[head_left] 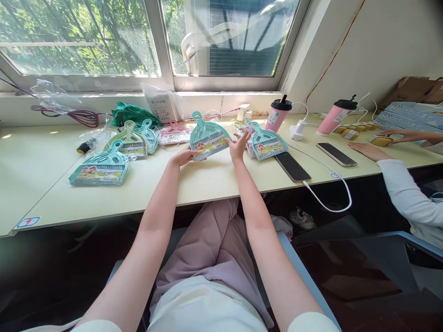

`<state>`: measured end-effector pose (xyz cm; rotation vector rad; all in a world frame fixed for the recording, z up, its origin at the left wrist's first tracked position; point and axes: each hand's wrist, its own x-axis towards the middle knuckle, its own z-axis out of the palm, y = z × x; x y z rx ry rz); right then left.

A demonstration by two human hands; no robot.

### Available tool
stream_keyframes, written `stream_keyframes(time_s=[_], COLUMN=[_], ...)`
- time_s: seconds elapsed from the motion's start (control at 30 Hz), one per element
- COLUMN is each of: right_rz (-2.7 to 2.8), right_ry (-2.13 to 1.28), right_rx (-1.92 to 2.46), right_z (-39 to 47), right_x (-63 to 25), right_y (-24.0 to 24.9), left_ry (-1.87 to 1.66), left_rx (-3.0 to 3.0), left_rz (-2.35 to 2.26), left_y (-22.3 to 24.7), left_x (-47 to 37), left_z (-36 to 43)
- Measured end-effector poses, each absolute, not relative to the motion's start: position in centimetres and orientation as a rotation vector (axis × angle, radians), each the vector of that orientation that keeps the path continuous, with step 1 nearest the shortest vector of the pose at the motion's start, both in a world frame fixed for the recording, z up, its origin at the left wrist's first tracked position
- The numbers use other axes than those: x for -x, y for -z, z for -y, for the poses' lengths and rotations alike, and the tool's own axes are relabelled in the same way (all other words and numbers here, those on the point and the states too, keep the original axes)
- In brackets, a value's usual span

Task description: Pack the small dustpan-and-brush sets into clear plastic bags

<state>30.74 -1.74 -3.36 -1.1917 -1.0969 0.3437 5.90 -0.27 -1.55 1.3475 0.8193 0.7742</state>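
Note:
A wrapped mint-green mini dustpan and brush set [210,140] is held up just above the table, tilted, with its handle pointing up. My left hand [186,156] is closed on its lower left corner. At its right edge is my right hand [238,144], the thumb against the pan and some fingers raised. Just right of that hand, another mint-green set [268,144] lies over more sets, partly covered. To the left lie a mint-green set [100,167], an olive-green set [128,144], a light-blue set [148,136] and a pink set [174,133].
A phone [293,167] with a white cable overlaps the table's front edge. Two pink cups [276,117] stand behind. Another phone [336,154] lies near a co-worker's hands [368,150]. A green bag [133,115], coiled wires [83,117] and a black-yellow object [86,146] are at left.

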Motion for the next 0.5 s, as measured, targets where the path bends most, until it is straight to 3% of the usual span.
stream_keyframes(time_s=[0.2, 0.5], right_rz=[1.08, 0.735], right_ry=[-1.089, -0.948], right_rx=[1.232, 1.264], right_z=[1.4, 0.8], right_x=[-32.1, -33.0], right_y=[4.4, 4.5], left_ry=[-0.715, -0.733], left_rx=[-1.321, -1.521], left_rz=[-0.941, -0.702], left_y=[1.8, 1.0], left_x=[-5.4, -6.3], left_z=[0.2, 0.9])
